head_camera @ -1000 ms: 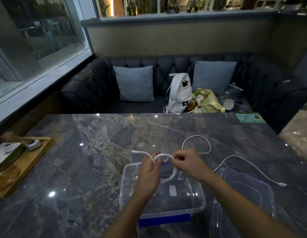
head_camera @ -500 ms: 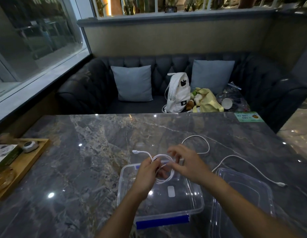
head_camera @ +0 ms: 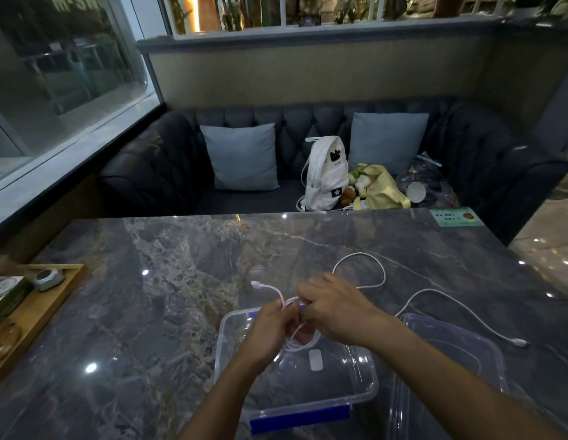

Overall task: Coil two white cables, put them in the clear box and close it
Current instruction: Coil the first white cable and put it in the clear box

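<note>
1. The left hand (head_camera: 270,331) was closed around a small coil (head_camera: 300,339) of white cable (head_camera: 365,274), pinching the loops between thumb and fingers above the far end of the box (head_camera: 368,389).
2. The right hand (head_camera: 336,309) was touching the left hand from the right, its fingers curled over the top of the coil where the loops met; its grip was partly hidden, so how tightly it pinched the cable could not be told.
3. A short plug end (head_camera: 255,284) stuck out to the left beyond the hands, just above the table (head_camera: 149,312).
4. The rest of that cable ran from the right hand in a loose loop over the table beyond the hands.
5. A white length (head_camera: 451,308) lay to the right, curving past the far corner of the lid (head_camera: 448,369) and ending in a plug (head_camera: 519,342) on the table. Whether it was a second cable or the tail of the first could not be told, as the arm hid the join.
6. The box stood open just under the hands, with a blue latch (head_camera: 300,419) on its near edge and a small white label inside.
7. The lid lay flat just right of the box, under the right forearm.
8. A wooden tray (head_camera: 38,315) with small items sat at the far left edge, well apart from the work.
9. Across the table a dark sofa (head_camera: 149,173) held two grey cushions (head_camera: 241,157), a white backpack (head_camera: 327,173) and a yellow bag (head_camera: 382,192).
10. Nothing lay between the hands and the box.
</note>
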The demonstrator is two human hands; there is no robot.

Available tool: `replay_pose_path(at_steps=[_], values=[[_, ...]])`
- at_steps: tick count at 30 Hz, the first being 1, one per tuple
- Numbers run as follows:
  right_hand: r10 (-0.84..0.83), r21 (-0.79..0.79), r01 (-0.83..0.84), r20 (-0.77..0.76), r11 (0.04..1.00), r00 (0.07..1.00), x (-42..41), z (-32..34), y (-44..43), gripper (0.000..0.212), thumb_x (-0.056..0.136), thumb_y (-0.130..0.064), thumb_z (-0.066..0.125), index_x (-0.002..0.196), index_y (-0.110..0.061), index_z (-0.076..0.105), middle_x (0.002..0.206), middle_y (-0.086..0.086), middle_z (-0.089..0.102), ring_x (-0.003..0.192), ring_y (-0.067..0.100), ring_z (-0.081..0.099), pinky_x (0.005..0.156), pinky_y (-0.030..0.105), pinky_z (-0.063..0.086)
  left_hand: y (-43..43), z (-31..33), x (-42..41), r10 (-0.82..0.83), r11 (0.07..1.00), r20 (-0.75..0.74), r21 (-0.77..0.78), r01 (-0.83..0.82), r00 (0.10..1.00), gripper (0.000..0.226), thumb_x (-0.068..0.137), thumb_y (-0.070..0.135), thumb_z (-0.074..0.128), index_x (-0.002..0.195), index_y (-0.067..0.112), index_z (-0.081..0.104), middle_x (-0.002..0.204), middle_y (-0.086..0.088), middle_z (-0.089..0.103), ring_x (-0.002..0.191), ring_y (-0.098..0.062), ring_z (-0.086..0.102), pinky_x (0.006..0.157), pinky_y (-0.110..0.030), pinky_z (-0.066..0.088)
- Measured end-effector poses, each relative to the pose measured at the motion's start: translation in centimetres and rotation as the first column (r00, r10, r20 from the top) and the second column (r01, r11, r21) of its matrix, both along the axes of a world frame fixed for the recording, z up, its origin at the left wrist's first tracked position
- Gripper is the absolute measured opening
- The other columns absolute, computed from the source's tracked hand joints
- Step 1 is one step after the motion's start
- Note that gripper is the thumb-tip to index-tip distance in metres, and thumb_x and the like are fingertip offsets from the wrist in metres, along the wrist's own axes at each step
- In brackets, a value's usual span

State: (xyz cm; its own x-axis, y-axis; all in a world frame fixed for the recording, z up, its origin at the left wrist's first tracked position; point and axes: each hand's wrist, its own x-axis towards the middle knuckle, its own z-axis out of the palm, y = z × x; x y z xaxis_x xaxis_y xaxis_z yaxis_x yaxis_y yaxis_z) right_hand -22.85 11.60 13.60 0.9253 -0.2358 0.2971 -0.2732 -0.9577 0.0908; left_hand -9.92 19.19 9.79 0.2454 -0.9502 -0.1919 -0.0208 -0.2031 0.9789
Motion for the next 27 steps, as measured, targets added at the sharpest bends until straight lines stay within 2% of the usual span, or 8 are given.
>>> replay_pose_path(at_steps=[3,7,10,12,14,21,24,27], values=[[0.015,0.112,-0.018,0.034,0.994,0.999,-0.1,-0.1,0.0,0.015,0.057,-0.012,0.080,0.058,-0.016,0.065,0.062,0.002,0.057,0.055,0.021,0.057,0.049,0.022,0.042,-0.2,-0.1,0.2,0.041,0.999,-0.034,0.023,-0.040,0.999,0.028,0.092,0.016,0.048,0.078,0.012,0.072,0.075,-0.007,0.075,0.072,-0.021,0.069,0.068,-0.030,0.054],[-0.215,0.512,0.036,0.295,0.858,0.931,-0.2,-0.8,-0.2,0.009,0.080,-0.003,0.059,0.073,0.002,0.063,0.076,0.015,0.055,0.068,0.023,0.055,0.060,0.034,0.047,-0.4,0.6,0.9,0.034,0.998,-0.145,0.065,-0.025,0.989,0.029,0.093,0.024,0.050,0.085,0.007,0.071,0.074,-0.018,0.073,0.069,-0.029,0.070,0.066,-0.040,0.058],[-0.353,0.646,-0.015,0.436,0.763,0.828,0.0,-1.1,0.0,0.005,0.080,0.005,0.059,0.077,0.004,0.063,0.079,-0.004,0.044,0.071,-0.003,0.044,0.067,0.011,0.037,-0.5,1.4,1.2,-0.027,0.996,-0.157,0.082,0.041,0.987,0.029,0.095,0.028,0.047,0.081,0.011,0.066,0.063,-0.014,0.068,0.055,-0.024,0.067,0.050,-0.033,0.055],[-0.322,0.633,-0.017,0.416,0.774,0.851,0.0,-1.0,0.0,0.006,0.080,0.006,0.061,0.080,0.001,0.064,0.084,0.000,0.048,0.074,0.001,0.048,0.066,0.018,0.042,-0.6,1.7,1.2,-0.048,0.994,-0.127,0.092,0.059,0.991,0.027,0.096,0.028,0.045,0.083,0.012,0.063,0.055,-0.009,0.067,0.047,-0.019,0.064,0.040,-0.026,0.048],[-0.227,0.537,0.002,0.352,0.843,0.908,-0.1,-0.9,-0.1,0.005,0.077,0.001,0.064,0.082,0.000,0.064,0.088,0.012,0.056,0.074,0.021,0.057,0.062,0.036,0.050,-0.5,1.7,1.2,-0.078,0.993,-0.097,0.079,0.085,0.992,0.029,0.096,0.029,0.045,0.087,0.008,0.062,0.052,-0.007,0.066,0.043,-0.016,0.061,0.036,-0.022,0.043],[-0.258,0.410,0.074,0.414,0.909,0.873,0.4,-1.1,0.0,0.005,0.075,-0.001,0.066,0.072,0.000,0.063,0.077,0.014,0.060,0.062,0.026,0.057,0.052,0.034,0.049,-0.8,1.9,1.0,-0.139,0.987,-0.187,0.059,0.152,0.973,0.027,0.095,0.030,0.046,0.095,0.010,0.064,0.063,-0.010,0.067,0.055,-0.020,0.064,0.040,-0.025,0.047],[-0.475,0.668,0.053,0.469,0.742,0.744,0.8,-1.3,0.0,0.011,0.079,-0.003,0.067,0.070,-0.003,0.061,0.073,0.002,0.055,0.065,0.017,0.053,0.061,0.022,0.043,-0.6,1.9,1.1,-0.103,0.991,-0.248,0.060,0.121,0.963,0.024,0.095,0.031,0.047,0.097,0.011,0.061,0.066,-0.008,0.068,0.058,-0.021,0.067,0.044,-0.027,0.051],[-0.710,0.879,0.008,0.381,0.478,0.592,1.3,-1.4,-0.1,0.017,0.079,-0.011,0.068,0.066,-0.015,0.059,0.064,-0.008,0.054,0.059,0.001,0.051,0.058,0.013,0.040,-0.6,1.6,0.9,-0.023,0.998,-0.223,0.052,0.035,0.974,0.025,0.095,0.033,0.045,0.092,0.011,0.056,0.062,-0.005,0.067,0.054,-0.020,0.066,0.045,-0.031,0.053]])
